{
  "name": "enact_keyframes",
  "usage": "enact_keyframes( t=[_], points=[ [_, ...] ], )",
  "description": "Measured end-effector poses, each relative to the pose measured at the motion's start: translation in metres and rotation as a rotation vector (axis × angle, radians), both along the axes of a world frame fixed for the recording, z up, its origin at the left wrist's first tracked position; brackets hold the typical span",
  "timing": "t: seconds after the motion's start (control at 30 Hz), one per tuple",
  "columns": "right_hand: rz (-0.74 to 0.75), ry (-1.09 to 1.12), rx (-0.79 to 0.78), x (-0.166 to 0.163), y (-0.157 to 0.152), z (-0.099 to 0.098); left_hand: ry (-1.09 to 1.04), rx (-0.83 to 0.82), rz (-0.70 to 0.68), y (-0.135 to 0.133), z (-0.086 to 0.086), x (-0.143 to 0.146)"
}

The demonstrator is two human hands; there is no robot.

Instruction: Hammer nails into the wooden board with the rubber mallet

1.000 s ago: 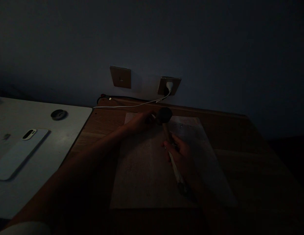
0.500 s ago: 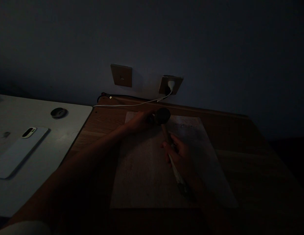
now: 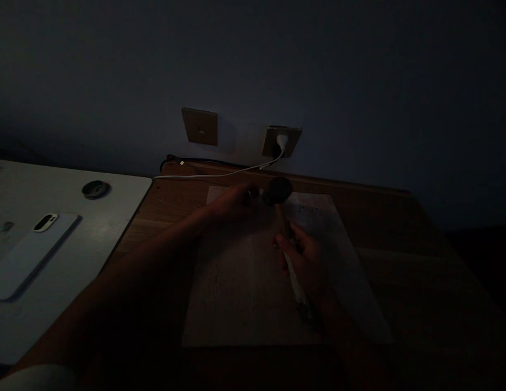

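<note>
In my right hand (image 3: pixel 304 255) is a mallet (image 3: pixel 291 274), its light handle gripped along the middle. The dark round head of the mallet points away from me, above the far part of a pale board (image 3: pixel 232 288). Just left of that head is my left hand (image 3: pixel 236 201), its fingers curled together over the board's far edge area. What those fingers pinch, if anything, is too dark to make out. Some small specks (image 3: pixel 307 209) lie on the board right of the mallet head.
A wooden tabletop (image 3: pixel 399 282) carries the board. On the white table (image 3: pixel 110 217) at left lie a phone (image 3: pixel 36 255) and a round dark lid-like ring (image 3: pixel 95 189). A white cable (image 3: pixel 220 175) runs along the back to a wall socket (image 3: pixel 282 141), beside another wall plate (image 3: pixel 199 126).
The mallet head has shifted a little to the right, away from my left fingers. My left hand has barely moved, and the whole view has drifted slightly.
</note>
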State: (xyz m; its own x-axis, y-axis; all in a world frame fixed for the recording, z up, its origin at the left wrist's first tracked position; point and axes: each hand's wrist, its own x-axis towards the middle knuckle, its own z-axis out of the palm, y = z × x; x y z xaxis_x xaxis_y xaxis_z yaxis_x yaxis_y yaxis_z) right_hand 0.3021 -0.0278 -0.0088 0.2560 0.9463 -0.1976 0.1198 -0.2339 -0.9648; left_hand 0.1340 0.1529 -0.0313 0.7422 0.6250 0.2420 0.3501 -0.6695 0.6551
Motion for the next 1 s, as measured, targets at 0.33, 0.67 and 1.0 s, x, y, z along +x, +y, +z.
enact_keyframes(
  t=[0.33, 0.67, 1.0],
  points=[
    [-0.228, 0.029, 0.059, 0.021, -0.004, 0.011, 0.281, 0.734, -0.459, -0.072, 0.03, 0.021],
    [-0.206, 0.077, 0.027, 0.016, -0.007, 0.008, 0.276, 0.921, -0.471, -0.09, 0.016, 0.032],
    [-0.193, 0.074, 0.035, 0.016, -0.008, 0.008, -0.021, 0.117, -0.025, -0.011, 0.015, -0.006]
  ],
)
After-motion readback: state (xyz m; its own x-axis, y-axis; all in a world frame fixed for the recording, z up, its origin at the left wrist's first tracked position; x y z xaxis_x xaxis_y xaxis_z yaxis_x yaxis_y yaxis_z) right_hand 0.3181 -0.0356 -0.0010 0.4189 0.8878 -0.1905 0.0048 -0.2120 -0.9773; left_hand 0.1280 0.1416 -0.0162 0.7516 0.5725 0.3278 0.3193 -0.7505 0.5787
